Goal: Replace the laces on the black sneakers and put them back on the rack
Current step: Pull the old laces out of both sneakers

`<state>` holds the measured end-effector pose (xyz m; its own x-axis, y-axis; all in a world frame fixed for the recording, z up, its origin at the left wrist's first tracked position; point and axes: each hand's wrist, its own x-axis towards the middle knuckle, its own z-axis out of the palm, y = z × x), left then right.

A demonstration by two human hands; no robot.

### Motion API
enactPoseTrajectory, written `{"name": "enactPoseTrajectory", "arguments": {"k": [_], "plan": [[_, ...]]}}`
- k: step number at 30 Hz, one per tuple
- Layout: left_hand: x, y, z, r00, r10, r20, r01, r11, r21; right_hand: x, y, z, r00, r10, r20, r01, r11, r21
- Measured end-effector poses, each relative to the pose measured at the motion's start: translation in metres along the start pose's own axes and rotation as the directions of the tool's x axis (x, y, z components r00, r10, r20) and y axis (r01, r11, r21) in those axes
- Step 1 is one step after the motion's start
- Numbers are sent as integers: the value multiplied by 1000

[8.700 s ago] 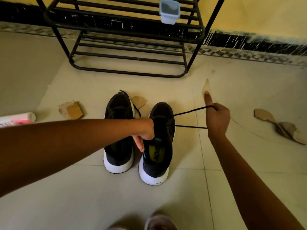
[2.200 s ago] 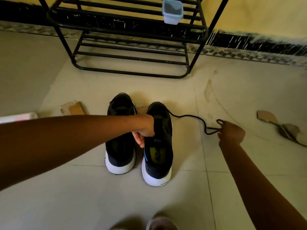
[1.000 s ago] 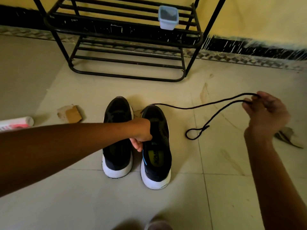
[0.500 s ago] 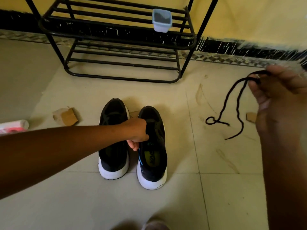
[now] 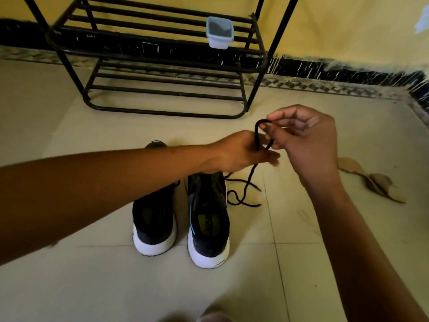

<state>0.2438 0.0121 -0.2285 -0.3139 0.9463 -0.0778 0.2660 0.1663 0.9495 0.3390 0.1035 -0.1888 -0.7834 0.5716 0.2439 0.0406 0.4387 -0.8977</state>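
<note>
Floor tiles (image 5: 325, 263) catch the lace (image 5: 246, 189), now free of the sneakers (image 5: 207, 219): your right hand (image 5: 306, 142) pinches its loop, left hand (image 5: 239, 152) joins, grip unclear; relacing follows.

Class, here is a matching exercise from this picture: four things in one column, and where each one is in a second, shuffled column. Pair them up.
Things
1. black lace
2. small container
3. sneakers
4. torn cardboard

Places
A. on the floor, far right
B. on a shelf of the rack
C. pinched by the right hand
D. side by side on the floor in front of the rack

Pairs: 1-C, 2-B, 3-D, 4-A
</note>
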Motion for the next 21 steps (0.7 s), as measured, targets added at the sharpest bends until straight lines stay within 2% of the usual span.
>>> {"name": "enactPoseTrajectory", "arguments": {"k": [4,6,10,13,17,21], "plan": [[-8,-11,5,997,-50,-59,37,979,-200,13,4,-20,982,55,-183,-41,996,78],[-15,-16,-1,994,-85,-70,66,969,-239,19,11,-34,955,136,-262,-83,976,202],[-29,-26,-15,991,-120,-64,106,977,-183,23,33,-60,861,390,-326,-172,827,536],[-35,-34,-26,981,-181,-66,169,974,-151,21,56,-77,791,520,-323,-182,703,688],[-38,-45,-44,973,-197,-121,189,979,-73,15,85,-94,693,623,-362,-171,630,758],[-41,-54,-62,955,-225,-195,222,974,-39,3,99,-101,622,658,-424,-160,637,754]]}}
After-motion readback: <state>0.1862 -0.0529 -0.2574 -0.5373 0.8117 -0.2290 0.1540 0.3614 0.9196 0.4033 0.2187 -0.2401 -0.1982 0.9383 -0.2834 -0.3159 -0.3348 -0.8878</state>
